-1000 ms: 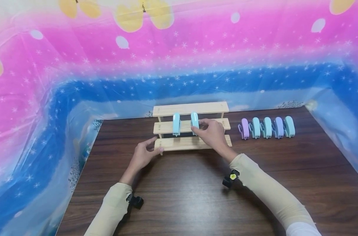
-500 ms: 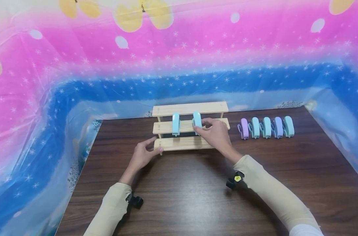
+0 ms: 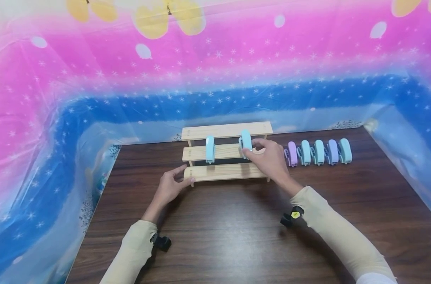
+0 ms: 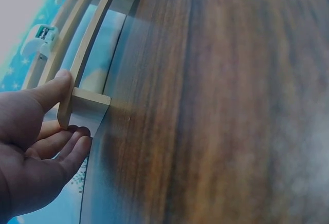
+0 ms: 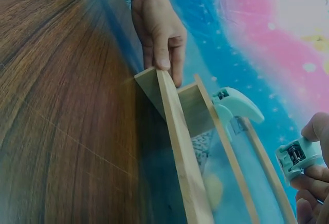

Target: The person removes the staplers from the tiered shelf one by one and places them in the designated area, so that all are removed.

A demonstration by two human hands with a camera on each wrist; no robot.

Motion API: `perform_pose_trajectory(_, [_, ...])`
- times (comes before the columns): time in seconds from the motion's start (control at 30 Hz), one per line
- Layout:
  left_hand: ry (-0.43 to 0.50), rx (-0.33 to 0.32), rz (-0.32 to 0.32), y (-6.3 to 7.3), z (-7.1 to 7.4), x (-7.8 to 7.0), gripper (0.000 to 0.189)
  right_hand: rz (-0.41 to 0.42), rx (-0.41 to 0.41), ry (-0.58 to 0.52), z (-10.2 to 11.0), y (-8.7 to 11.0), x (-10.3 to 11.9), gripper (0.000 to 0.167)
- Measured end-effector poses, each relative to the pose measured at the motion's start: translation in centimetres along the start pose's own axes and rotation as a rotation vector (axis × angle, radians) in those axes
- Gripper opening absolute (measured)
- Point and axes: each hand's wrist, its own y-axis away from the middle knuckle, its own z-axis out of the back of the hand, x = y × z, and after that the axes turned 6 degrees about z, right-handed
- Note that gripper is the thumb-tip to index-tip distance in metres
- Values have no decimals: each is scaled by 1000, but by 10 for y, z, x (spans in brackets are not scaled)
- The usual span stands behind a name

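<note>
A three-tier wooden shelf rack (image 3: 222, 172) stands at the back of the table. My left hand (image 3: 167, 188) grips the left end of its lowest board, thumb on the near face and fingers behind, as the left wrist view shows. One light-teal mini stapler (image 3: 210, 149) sits upright on the middle board, left of centre. My right hand (image 3: 270, 159) pinches another light-teal stapler (image 3: 246, 142) between thumb and fingers at the right part of the middle board. In the right wrist view this held stapler (image 5: 296, 156) shows its spring end and appears apart from the boards.
Right of the rack, several staplers stand in a row on the dark wood table (image 3: 229, 232): a purple one (image 3: 292, 154), teal ones (image 3: 319, 152) and a lavender one (image 3: 332, 152). A patterned pink and blue cloth (image 3: 222, 90) hangs behind the table and around its sides.
My right hand has moved to the right along the middle board with the teal stapler, which is now slightly higher and tilted. My left hand keeps its grip on the rack.
</note>
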Motion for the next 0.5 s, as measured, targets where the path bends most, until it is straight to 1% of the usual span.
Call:
perform_pose_trajectory(0.13, [-1, 1, -1, -1, -1, 0, 66, 26, -30, 20, 9, 0, -2, 45])
perform_pose_trajectory(0.33, [2, 0, -3, 0, 0, 0, 66, 54, -68, 17, 22, 1, -5, 41])
perform_pose_trajectory(0.5, [3, 3, -2, 0, 0, -1, 66, 57, -83, 0, 34, 2, -8, 45])
